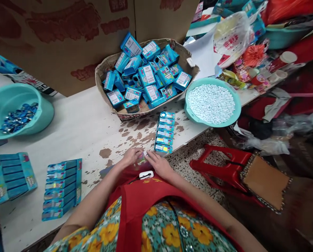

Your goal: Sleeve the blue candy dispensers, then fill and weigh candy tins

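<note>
Both my hands meet at the near edge of the white table (75,129). My left hand (131,156) and my right hand (159,163) are closed together on one small blue box (142,159), which shows only partly between the fingers. Just beyond my right hand lies a neat row of several filled blue boxes (165,132). A worn cardboard basket (104,71) heaped with loose blue boxes stands further back. To its right sits a teal bowl (189,112) full of small white pieces.
A teal bowl of blue caps (17,112) stands at the left. Two blue display trays (62,187) (8,176) lie at the near left. A large cardboard box (67,38) backs the table. A red plastic stool (224,169) stands on the floor at right, below a cluttered shelf.
</note>
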`<state>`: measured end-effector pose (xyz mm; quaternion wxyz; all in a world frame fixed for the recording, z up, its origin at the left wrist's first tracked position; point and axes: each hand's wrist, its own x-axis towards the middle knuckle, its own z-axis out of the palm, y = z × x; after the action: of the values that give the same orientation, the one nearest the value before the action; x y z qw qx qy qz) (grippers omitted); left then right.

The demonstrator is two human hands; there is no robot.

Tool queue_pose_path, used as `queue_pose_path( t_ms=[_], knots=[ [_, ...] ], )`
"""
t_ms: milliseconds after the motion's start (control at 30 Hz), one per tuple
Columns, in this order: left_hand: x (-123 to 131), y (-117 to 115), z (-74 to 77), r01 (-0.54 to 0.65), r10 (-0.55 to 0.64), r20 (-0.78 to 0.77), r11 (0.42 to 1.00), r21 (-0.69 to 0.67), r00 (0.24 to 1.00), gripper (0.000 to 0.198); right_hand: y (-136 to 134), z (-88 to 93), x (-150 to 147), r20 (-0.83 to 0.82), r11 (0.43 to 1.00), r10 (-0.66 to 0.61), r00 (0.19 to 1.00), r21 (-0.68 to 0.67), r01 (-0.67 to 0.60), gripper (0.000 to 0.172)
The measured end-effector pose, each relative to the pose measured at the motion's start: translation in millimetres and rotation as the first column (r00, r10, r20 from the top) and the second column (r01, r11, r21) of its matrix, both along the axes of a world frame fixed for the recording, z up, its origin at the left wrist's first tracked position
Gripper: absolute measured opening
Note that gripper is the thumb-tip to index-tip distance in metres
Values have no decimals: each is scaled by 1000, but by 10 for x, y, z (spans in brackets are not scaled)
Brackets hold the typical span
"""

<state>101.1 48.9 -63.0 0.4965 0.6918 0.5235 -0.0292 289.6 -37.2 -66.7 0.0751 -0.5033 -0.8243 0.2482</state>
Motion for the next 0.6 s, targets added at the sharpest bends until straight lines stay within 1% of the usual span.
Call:
queue_pose_path(
  t_ms=[100, 133, 167, 200, 233, 267, 300, 333, 367, 400, 433, 500, 533, 567, 600],
  knots=[
    [-4, 23, -38, 10, -10, -25, 1000, 0, 1000, 23, -27, 101, 9, -58, 999, 4, 998, 34, -2, 25],
    [-3, 29, -36, 11, -11, -42, 1000, 7, 999, 23, -20, 168, 9, -90, 999, -17, 996, 34, 20, 22],
    [0, 36, -18, 4, -2, -55, 1000, 24, 998, 24, -4, 252, 10, -130, 997, -68, 989, 27, 72, 21],
    [7, 45, 19, -21, 24, -49, 998, 55, 998, 24, 24, 351, 15, -179, 988, -148, 973, 11, 152, 20],
    [18, 56, 77, -63, 64, -8, 994, 91, 998, 26, 61, 458, 24, -239, 969, -244, 940, -17, 247, 18],
    [37, 70, 154, -115, 107, 77, 987, 113, 991, 29, 108, 567, 38, -302, 938, -342, 890, -56, 341, 16],
    [63, 87, 246, -164, 141, 199, 981, 107, 970, 33, 160, 671, 56, -362, 902, -426, 829, -102, 419, 14],
    [98, 106, 345, -191, 158, 330, 979, 69, 931, 38, 215, 761, 76, -414, 868, -491, 767, -149, 474, 13],
    [141, 127, 443, -184, 163, 443, 983, 6, 882, 42, 271, 831, 98, -458, 837, -539, 707, -195, 512, 12],
    [192, 152, 532, -146, 161, 512, 987, -69, 844, 45, 327, 877, 120, -493, 808, -579, 650, -239, 538, 12],
    [249, 183, 607, -105, 166, 538, 984, -142, 826, 43, 382, 896, 143, -518, 777, -617, 592, -282, 563, 12],
    [374, 283, 697, -71, 191, 502, 966, -248, 843, 32, 503, 858, 190, -537, 707, -691, 484, -362, 608, 15],
    [438, 357, 714, -75, 198, 474, 961, -265, 858, 29, 573, 811, 216, -532, 670, -723, 440, -385, 635, 16],
    [504, 450, 715, -89, 197, 450, 964, -250, 871, 29, 655, 751, 248, -524, 635, -747, 409, -382, 672, 17],
    [571, 560, 703, -102, 181, 432, 975, -199, 883, 29, 749, 686, 284, -516, 601, -764, 387, -350, 718, 17]
  ],
)
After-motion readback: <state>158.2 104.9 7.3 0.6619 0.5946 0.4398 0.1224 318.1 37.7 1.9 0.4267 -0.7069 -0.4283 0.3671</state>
